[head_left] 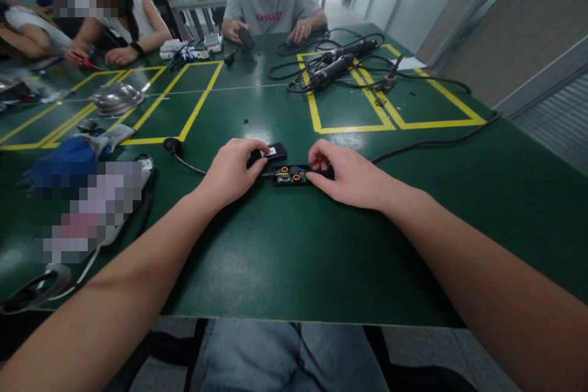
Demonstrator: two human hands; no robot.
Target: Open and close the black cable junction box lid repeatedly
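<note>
In front of me on the green table lies an open black plastic housing [291, 182], its circuit board and copper coils exposed. My left hand [232, 169] is closed on a black cover [277, 150] with a white label, just behind the housing's left end. My right hand [346, 173] pinches the black power cord [327, 174] where it meets the housing's right end, and the thumb tip touches the housing edge. From the left end another black cord [189, 165] runs under my left hand to a round plug [173, 146].
Left of me lie blue gloves [64, 162], a white power strip [117, 220] and a metal bowl [118, 98]. Black electric screwdrivers [333, 70] with tangled cables lie at the back right, over yellow tape [356, 129]. Across the table a person [271, 6] holds a black part.
</note>
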